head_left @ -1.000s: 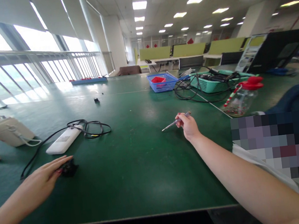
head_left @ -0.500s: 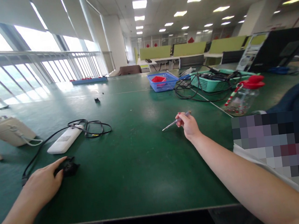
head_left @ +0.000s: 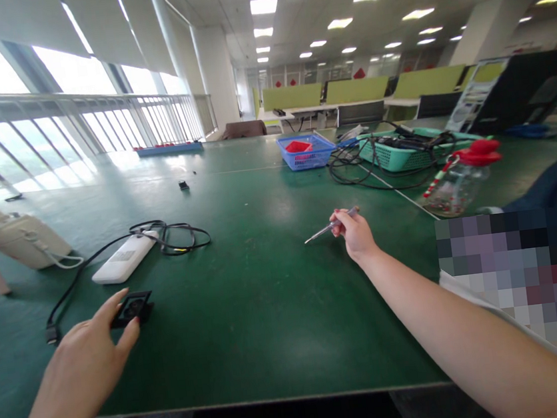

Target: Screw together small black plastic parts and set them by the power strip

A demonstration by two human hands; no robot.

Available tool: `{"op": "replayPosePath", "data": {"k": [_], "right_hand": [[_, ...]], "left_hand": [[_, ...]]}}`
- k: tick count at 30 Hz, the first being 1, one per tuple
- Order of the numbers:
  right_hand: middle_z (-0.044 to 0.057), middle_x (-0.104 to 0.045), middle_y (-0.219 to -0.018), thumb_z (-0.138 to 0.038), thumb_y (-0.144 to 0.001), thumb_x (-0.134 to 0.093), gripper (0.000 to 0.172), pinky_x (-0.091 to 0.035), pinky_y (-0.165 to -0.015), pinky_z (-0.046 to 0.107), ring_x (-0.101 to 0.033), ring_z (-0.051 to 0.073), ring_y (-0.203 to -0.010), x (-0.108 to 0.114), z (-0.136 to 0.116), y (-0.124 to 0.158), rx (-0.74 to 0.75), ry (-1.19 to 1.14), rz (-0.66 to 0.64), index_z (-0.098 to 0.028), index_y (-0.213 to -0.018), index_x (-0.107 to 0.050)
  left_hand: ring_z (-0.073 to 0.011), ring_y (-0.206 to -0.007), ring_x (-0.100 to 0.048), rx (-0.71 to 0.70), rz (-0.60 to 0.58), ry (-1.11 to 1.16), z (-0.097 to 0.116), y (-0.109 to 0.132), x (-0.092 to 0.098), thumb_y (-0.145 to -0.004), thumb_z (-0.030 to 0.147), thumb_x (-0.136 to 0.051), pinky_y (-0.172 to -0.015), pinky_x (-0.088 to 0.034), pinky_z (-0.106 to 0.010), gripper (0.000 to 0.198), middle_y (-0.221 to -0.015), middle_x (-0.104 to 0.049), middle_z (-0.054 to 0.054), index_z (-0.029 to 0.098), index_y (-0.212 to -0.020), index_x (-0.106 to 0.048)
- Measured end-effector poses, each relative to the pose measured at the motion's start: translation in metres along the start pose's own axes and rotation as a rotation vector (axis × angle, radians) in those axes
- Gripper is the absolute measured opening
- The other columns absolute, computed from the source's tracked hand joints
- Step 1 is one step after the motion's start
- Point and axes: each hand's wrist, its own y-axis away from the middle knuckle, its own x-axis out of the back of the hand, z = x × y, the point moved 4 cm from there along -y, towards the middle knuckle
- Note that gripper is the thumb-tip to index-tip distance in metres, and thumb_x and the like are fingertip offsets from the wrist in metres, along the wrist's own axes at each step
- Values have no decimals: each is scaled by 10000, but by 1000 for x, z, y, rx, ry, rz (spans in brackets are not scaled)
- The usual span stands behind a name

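Note:
My left hand [head_left: 91, 351] has its thumb and index finger at opposite edges of a small black square part with a round centre [head_left: 136, 308], pinching it near the front left of the table. The thumb lies on its near edge. The other fingers are partly hidden behind the hand. In my right hand [head_left: 354, 232] is a slim screwdriver [head_left: 319, 233], its metal tip pointing left and down toward the tabletop. The fingers are closed around its handle.
A white power bank [head_left: 126, 258] and a black cable [head_left: 180, 230] lie beyond my left hand. Blue basket [head_left: 307, 159], green basket [head_left: 391, 159] and red-lidded bottle [head_left: 457, 185] stand farther back. A person's dark sleeve [head_left: 546, 178] is at right. The table [head_left: 254, 346] ends before me.
My left hand has drawn nearer and its thumb has shifted right. The black part has turned, showing its square frame and round centre. The right hand holds the screwdriver almost unchanged.

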Motion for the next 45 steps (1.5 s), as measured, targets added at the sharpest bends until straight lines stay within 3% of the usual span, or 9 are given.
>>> {"op": "replayPosePath", "data": {"k": [9, 14, 18, 21, 26, 29, 32, 37, 45], "right_hand": [[-37, -501, -437, -421, -729, -687, 278, -377, -427, 215, -456, 84, -419, 0, 0, 0, 5, 15, -1, -178, -619, -611], [-39, -494, -438, -428, -737, -678, 283, -380, -426, 222, -457, 87, -414, 0, 0, 0, 17, 27, -7, -181, -622, -600], [-37, -497, -447, -436, -744, -675, 290, -382, -428, 226, -458, 90, -417, 0, -1, 0, 21, 38, -6, -183, -626, -597], [-35, -499, -450, -427, -751, -674, 283, -383, -440, 228, -457, 90, -427, -2, -3, 1, 19, 33, -20, -182, -626, -607], [-28, -532, -494, -399, -772, -678, 248, -402, -485, 236, -482, 98, -474, -9, -9, 7, 32, 45, -96, -183, -657, -638], [-12, -582, -565, -404, -792, -673, 233, -422, -517, 249, -515, 111, -523, -14, -12, 11, 50, 57, -178, -189, -703, -661], [-5, -599, -611, -412, -826, -649, 244, -435, -548, 264, -530, 121, -554, -17, -16, 14, 97, 76, -245, -196, -714, -669], [-18, -515, -519, -434, -882, -588, 371, -386, -523, 269, -479, 118, -506, -19, -30, 20, 195, 172, -250, -195, -600, -622], [9, -574, -603, -389, -915, -532, 326, -417, -586, 293, -546, 157, -596, -39, -50, 44, 347, 502, -357, -200, -669, -636]], "left_hand": [[-248, -859, -675, 20, -125, -90, 2, -5, -13, -905, 498, -220, -750, -491, -297, 594, -862, -719, -45, 236, -1409, -391], [-263, -876, -682, -34, -172, -22, 0, -9, -13, -909, 538, -209, -771, -492, -331, 583, -928, -740, -51, 238, -1377, -384], [-272, -912, -685, -60, -166, 60, 11, -17, -1, -918, 507, -284, -759, -492, -349, 440, -1015, -742, -60, 262, -1203, -511], [-273, -932, -686, -149, -139, 149, 47, -25, 18, -910, 443, -380, -766, -495, -357, 353, -1033, -738, -67, 265, -1158, -559], [-262, -1055, -645, -583, -41, 385, 156, -38, 46, -888, 337, -518, -906, -486, -381, 365, -1145, -693, -72, 270, -1247, -526], [-255, -1082, -630, -802, -45, 454, 220, -48, 41, -871, 242, -566, -933, -482, -368, 421, -1147, -682, -85, 257, -1287, -504], [-260, -1088, -629, -881, -81, 482, 265, -58, 27, -860, 185, -585, -934, -482, -369, 466, -1130, -680, -109, 220, -1312, -478], [-251, -1044, -641, -920, -111, 584, 294, -61, 7, -855, 198, -606, -922, -490, -381, 534, -1099, -686, -92, 243, -1356, -428], [-216, -1048, -650, -851, -204, 861, 292, -64, -9, -809, 221, -658, -968, -483, -374, 532, -1118, -717, -37, 260, -1302, -462]]}}
